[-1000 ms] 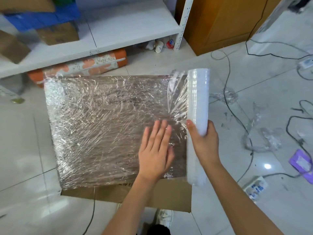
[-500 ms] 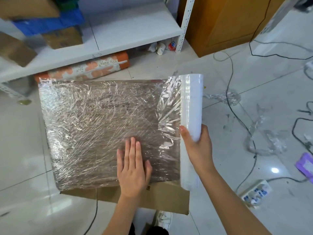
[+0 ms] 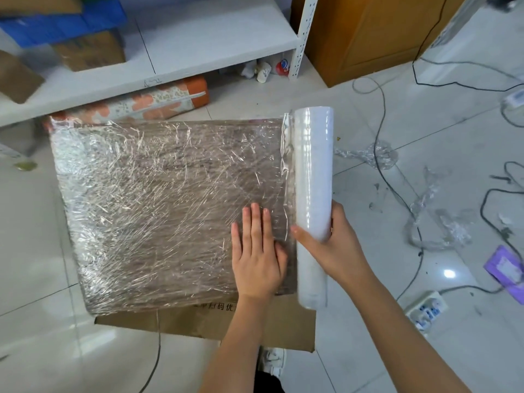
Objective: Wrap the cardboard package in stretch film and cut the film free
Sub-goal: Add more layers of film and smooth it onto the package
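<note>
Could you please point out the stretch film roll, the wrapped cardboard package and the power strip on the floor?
stretch film roll [image 3: 312,165], head view, on the roll's upper body above the hand.
wrapped cardboard package [image 3: 158,205], head view, on its film-covered top face.
power strip [image 3: 426,309], head view, on its white socket face.

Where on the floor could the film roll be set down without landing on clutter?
Bare tile lies left of the wrapped package and in front of its cardboard flap. Right of the film roll it is crowded: cables, film scraps, a power strip.
</note>
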Available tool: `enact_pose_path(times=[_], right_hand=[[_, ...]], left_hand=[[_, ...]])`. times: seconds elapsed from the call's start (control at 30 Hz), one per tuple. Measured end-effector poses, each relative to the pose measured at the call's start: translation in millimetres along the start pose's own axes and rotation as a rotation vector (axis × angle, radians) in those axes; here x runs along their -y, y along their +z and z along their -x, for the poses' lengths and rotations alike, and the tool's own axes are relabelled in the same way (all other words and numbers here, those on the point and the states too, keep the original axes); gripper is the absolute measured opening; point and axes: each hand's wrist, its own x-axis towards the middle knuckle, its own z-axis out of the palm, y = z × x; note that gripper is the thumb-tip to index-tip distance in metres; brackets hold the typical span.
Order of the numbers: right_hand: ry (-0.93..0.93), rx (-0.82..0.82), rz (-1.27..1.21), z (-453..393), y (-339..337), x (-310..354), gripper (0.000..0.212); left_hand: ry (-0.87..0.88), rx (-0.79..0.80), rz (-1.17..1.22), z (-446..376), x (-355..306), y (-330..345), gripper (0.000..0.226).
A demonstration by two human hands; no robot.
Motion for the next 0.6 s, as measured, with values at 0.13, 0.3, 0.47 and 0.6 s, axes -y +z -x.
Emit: enact_pose_path(times=[0.13, 0.3, 0.47, 0.6], right_hand=[[0.000, 0.015, 0.155, 1.2, -10.4, 10.2, 0.058], [0.046, -0.068, 0.303, 8.3, -18.1, 25.8, 0.068], [0.136, -0.114, 0.254, -7.0, -22.8, 28.0, 0.075], [0.172, -0.083, 0.093, -21.7, -21.5, 20.7, 0.067]], left_hand=[[0.005, 0.016, 0.012, 0.6, 0.2, -0.4, 0.056], [-0.007, 0.037, 0.038, -8.5, 1.6, -2.8, 0.061], [-0.010, 0.072, 0.048, -11.6, 1.9, -3.9, 0.060], [-0.011, 0.085, 0.044, -14.4, 2.5, -3.2, 0.058]])
